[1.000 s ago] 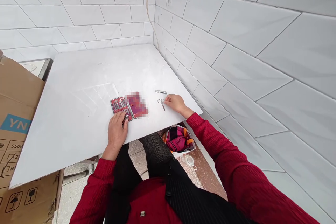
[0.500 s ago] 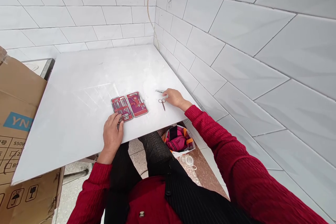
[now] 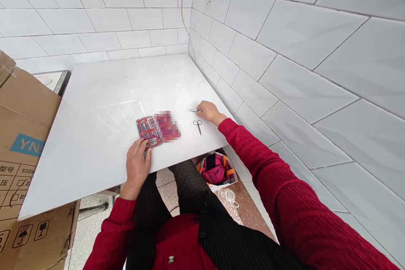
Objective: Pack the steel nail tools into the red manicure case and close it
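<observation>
An open red manicure case (image 3: 149, 130) lies on the white table (image 3: 104, 105), its left half lined with several metal tools; its right half is blurred. My left hand (image 3: 137, 164) rests at the case's near edge, fingertips touching a small metal tool there. My right hand (image 3: 207, 112) pinches one end of a slim metal nail clipper (image 3: 193, 110) lying on the table. Small scissors (image 3: 198, 125) lie loose just in front of that hand, untouched.
White tiled walls close the table's far and right sides. A large cardboard box (image 3: 19, 152) stands at the left. On the floor below the table's near edge sit an open bag with pink contents (image 3: 217, 171) and a small clear lid (image 3: 228, 196).
My right hand has left the scissors lying on the table and moved farther away to the nail clipper. My left hand stays at the case's near edge.
</observation>
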